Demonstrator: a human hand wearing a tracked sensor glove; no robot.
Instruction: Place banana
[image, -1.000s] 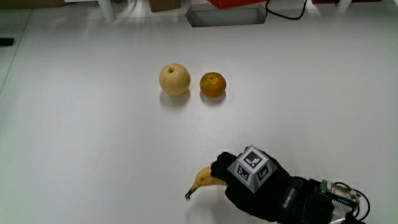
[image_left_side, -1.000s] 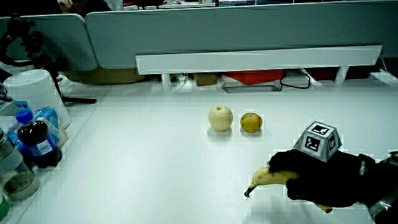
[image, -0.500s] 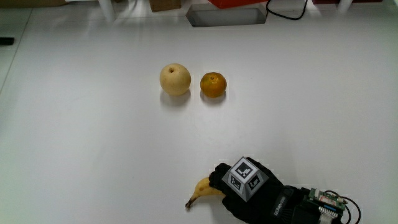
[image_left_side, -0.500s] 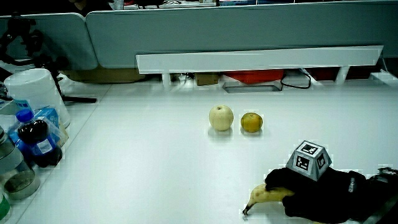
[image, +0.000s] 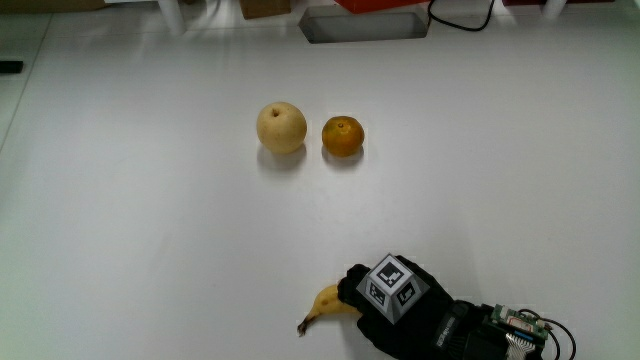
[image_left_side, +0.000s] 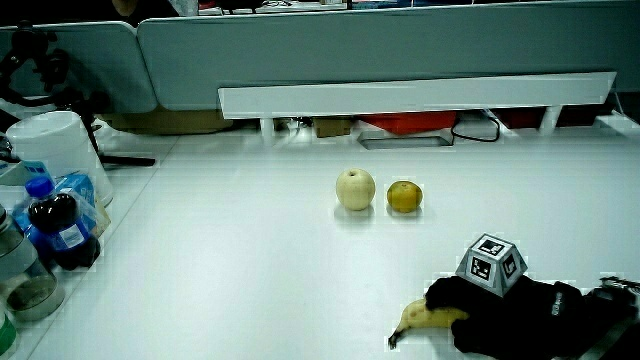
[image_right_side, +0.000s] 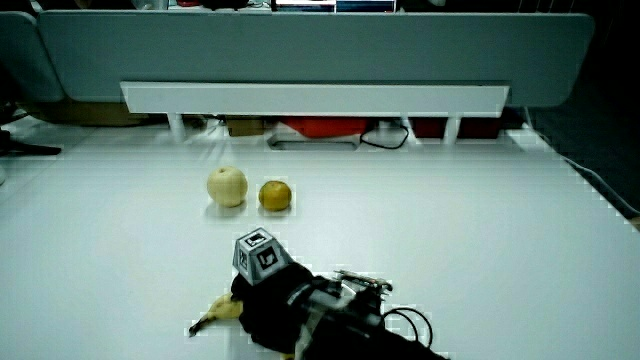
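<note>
A yellow banana (image: 322, 309) (image_left_side: 418, 322) (image_right_side: 214, 313) lies low on the white table (image: 150, 230) close to the person's edge, its dark stem tip pointing away from the glove. The hand (image: 385, 310) (image_left_side: 490, 312) (image_right_side: 270, 305) in its black glove is wrapped over the banana's thick end, so most of the fruit is hidden. The patterned cube (image: 391, 284) sits on the back of the glove. Fingers stay curled around the fruit.
A pale round pear (image: 281, 127) (image_left_side: 355, 188) (image_right_side: 227, 186) and an orange (image: 342, 136) (image_left_side: 403, 196) (image_right_side: 275, 195) sit side by side, farther from the person than the banana. Bottles and a white tub (image_left_side: 55, 150) stand at the table's edge. A low partition (image_left_side: 400, 50) closes off the table.
The hand with the banana has moved nearer to the person and lower onto the table. The pear and orange have not moved.
</note>
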